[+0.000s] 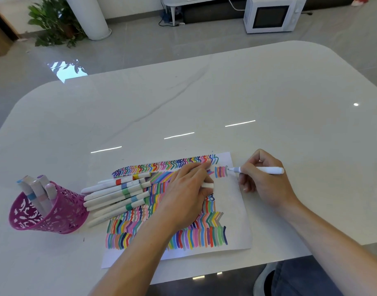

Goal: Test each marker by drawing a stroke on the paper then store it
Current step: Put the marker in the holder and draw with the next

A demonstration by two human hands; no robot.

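A white paper (234, 212) covered with rows of coloured strokes lies on the table. My right hand (266, 182) grips a white marker (262, 170), its tip touching the paper beside a short row of strokes near the upper right corner. My left hand (187, 186) rests flat on the paper and holds a white marker cap (208, 185) in its fingers. Several capped white markers (119, 195) lie in a pile on the paper's left side. A pink perforated cup (55, 212) at the left holds several markers standing upright.
The glossy white table (183, 107) stretches far beyond the paper. Its front edge runs close below the paper. On the floor beyond stand a white microwave (273, 13), a potted plant (55, 24) and a white column.
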